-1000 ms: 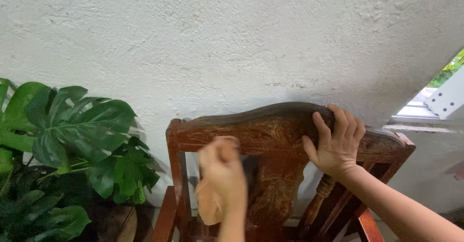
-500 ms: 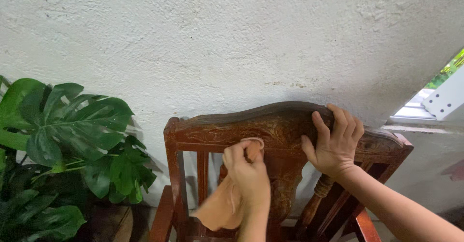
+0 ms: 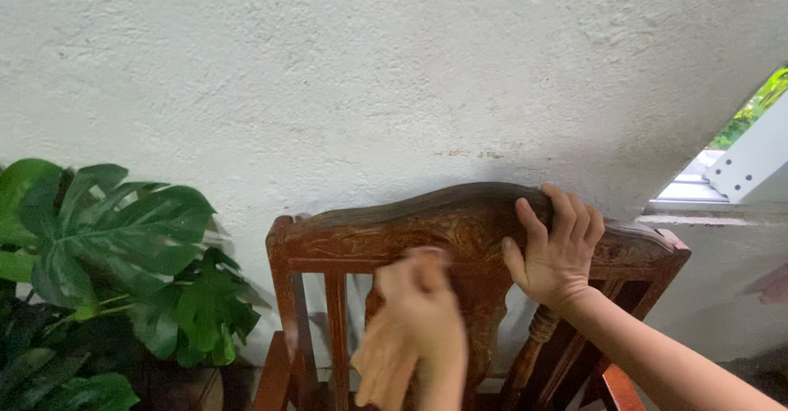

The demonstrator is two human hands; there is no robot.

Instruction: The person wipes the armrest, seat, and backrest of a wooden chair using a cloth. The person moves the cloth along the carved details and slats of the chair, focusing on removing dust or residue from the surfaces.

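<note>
A carved dark-red wooden chair (image 3: 345, 234) stands with its back against a rough white wall. My right hand (image 3: 554, 251) grips the curved top rail of the chair back, fingers over the top. My left hand (image 3: 419, 304) is blurred in front of the carved middle splat, closed on a tan cloth (image 3: 382, 366) that hangs below the fist and touches the wood.
A large-leafed green plant (image 3: 115, 255) stands left of the chair, close to its side post. A window opening with a white frame (image 3: 739, 165) sits at the upper right above a ledge. The white wall (image 3: 369, 74) fills the background.
My left hand with the cloth has moved right, then lower on the chair back, and is blurred again. The view has shifted slightly. My right hand keeps its grip.
</note>
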